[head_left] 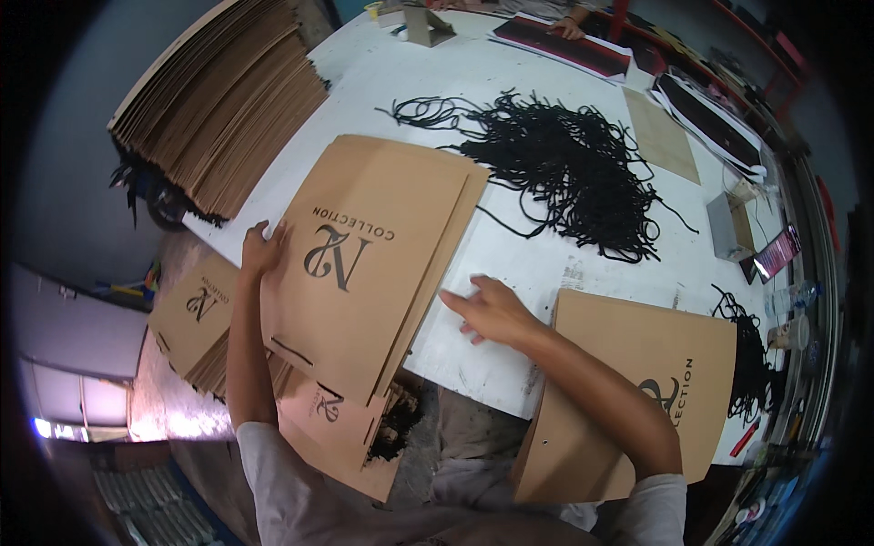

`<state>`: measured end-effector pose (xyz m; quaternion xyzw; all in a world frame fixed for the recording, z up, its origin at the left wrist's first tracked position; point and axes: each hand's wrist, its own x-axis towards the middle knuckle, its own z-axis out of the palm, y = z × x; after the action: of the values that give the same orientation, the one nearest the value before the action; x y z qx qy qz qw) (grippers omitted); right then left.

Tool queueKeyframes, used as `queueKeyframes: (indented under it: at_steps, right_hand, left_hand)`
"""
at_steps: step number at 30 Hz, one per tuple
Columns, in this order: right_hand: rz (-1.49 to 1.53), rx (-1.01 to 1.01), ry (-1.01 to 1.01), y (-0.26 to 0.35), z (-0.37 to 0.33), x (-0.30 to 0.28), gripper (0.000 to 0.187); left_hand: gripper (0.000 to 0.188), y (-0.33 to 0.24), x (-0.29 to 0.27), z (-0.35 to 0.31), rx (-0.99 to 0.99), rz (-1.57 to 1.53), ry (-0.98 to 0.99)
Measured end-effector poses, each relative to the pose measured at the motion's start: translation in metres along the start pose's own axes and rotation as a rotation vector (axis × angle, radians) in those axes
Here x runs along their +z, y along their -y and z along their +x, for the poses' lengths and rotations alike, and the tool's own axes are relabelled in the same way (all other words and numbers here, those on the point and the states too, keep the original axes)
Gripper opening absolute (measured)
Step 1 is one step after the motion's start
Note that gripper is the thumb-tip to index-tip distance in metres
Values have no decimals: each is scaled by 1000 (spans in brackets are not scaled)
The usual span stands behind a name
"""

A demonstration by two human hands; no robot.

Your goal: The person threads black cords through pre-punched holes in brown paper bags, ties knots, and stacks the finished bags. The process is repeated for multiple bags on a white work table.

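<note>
A small stack of flat brown paper bags (373,196) with dark printing lies tilted before me, its lower end hanging past the table's edge. A short black cord handle shows near that end. My left hand (262,250) is closed at the stack's left edge, its fingers partly hidden there. Just off the right edge, my right hand (487,309) is open and holds nothing, its fingers apart. Under my right forearm lies another brown paper bag pile (628,341). Beyond the stack spreads a tangled heap of black cords (564,164).
A tall stack of brown bags (218,100) stands at the far left. More bags (196,305) lie below the white table (364,100). At right are a phone (778,253), more black cords (751,364) and a red tool (745,440). Another person's hand (569,27) rests on dark printed sheets.
</note>
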<state>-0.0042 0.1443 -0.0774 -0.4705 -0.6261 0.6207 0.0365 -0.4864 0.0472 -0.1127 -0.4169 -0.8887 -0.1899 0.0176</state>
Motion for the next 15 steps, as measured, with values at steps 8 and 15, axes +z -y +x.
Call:
queueKeyframes:
  at_steps: [8,15]
  right_hand:
    - [66,-142,8,33,68,37,64]
    - [-13,-67,111,46,71,38,86]
  left_hand:
    - [86,-67,13,48,-81,-98,381]
    - [86,-60,8,43,-98,-165,361]
